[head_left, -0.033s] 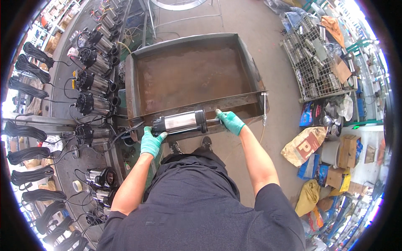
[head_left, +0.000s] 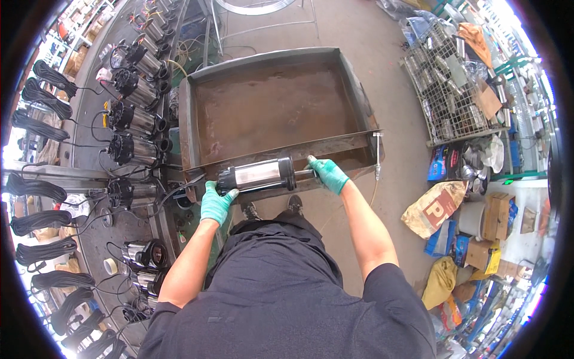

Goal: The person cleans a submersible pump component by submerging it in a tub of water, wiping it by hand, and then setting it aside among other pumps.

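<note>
A submersible pump (head_left: 257, 174) with a shiny steel barrel and black ends lies sideways in front of me, over the near edge of a metal tank (head_left: 190, 119). My left hand (head_left: 216, 203), in a green glove, grips its black left end, thumb along the lower side. A black cable (head_left: 179, 188) runs left from that end. From the pump's right end juts a short metal shaft (head_left: 305, 173). My right hand (head_left: 329, 174), also gloved in green, is closed around the shaft's outer end; its fingertips are partly hidden.
Brown, murky water (head_left: 275, 102) fills the tank. On the left, a workbench (head_left: 89, 173) carries several similar pumps (head_left: 134, 149) and coiled cables (head_left: 39, 222). To the right stand a wire cage (head_left: 448, 84) of metal parts, a sack (head_left: 435, 206) and boxes. A thin fitting (head_left: 377, 155) sits at the tank's right corner.
</note>
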A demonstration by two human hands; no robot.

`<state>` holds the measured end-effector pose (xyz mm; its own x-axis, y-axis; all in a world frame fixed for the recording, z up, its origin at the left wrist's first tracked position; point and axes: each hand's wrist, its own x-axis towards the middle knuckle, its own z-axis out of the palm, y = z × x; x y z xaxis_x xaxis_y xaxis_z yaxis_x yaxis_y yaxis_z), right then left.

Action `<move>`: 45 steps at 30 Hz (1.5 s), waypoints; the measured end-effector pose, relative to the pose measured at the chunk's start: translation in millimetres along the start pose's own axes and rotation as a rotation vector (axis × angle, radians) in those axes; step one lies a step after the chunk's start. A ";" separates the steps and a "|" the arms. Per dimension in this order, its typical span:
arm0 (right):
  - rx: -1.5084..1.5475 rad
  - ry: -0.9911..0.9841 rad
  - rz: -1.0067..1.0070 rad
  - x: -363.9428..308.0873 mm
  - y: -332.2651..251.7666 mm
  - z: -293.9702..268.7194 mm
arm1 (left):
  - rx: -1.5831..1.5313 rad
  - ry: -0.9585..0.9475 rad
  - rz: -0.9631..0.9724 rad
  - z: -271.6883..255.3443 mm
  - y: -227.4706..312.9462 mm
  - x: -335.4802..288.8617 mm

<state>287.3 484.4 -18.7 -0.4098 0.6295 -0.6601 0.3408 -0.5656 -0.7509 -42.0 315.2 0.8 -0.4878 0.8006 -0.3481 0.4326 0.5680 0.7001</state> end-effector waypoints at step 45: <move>-0.376 -0.048 -0.089 -7.8 -7.6 -16.3 | 0.029 -0.004 0.017 -0.2 1.1 1.1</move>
<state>301.6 492.5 -8.0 -0.4878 0.6366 -0.5973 0.5850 -0.2695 -0.7650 -42.2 316.7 1.4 -0.4768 0.8109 -0.3391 0.4625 0.5595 0.6877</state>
